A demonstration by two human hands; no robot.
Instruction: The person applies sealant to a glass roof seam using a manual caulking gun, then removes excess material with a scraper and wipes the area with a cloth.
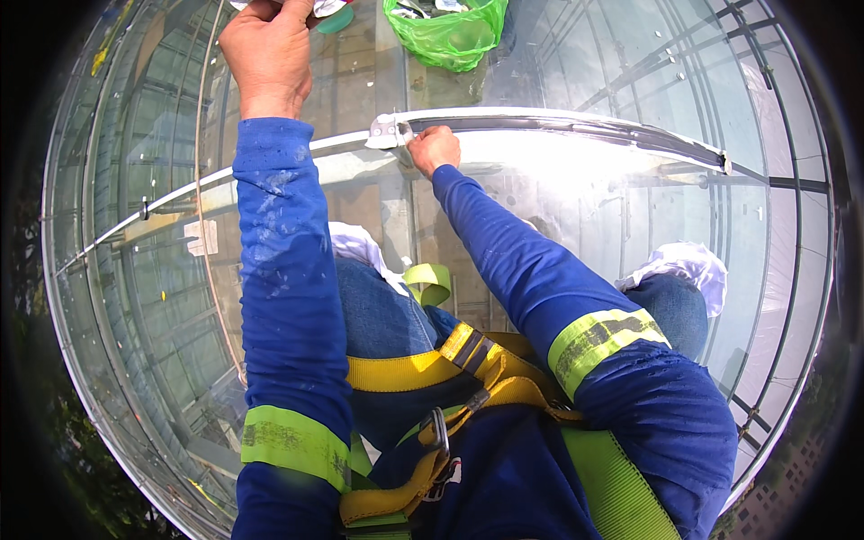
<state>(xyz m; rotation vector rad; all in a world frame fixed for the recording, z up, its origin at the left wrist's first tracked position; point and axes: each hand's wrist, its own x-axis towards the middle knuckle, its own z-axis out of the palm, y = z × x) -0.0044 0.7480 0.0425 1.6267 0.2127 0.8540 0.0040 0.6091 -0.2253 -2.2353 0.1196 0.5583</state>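
My left hand [270, 54] is closed and raised at the top edge of the view. White material with a bit of red shows at its sides, mostly cut off by the frame. Close by is a flat green rounded thing [336, 20]. Lower and to the right, my right hand [435, 149] is closed against the seam between glass panels, its fingertips hidden. Touching its fingers is a small grey-white piece [387, 132] lying on the seam. From there a silvery-grey strip with white edges [576, 126] runs right along the seam.
A green plastic bag [454, 40] with things in it stands ahead on the glass. My knees [382, 306] rest on the glass panels, white cloth [684, 270] around them. A thin rope [205, 207] runs down the left. I wear a yellow harness [396, 372]; a lime strap [430, 282] hangs loose.
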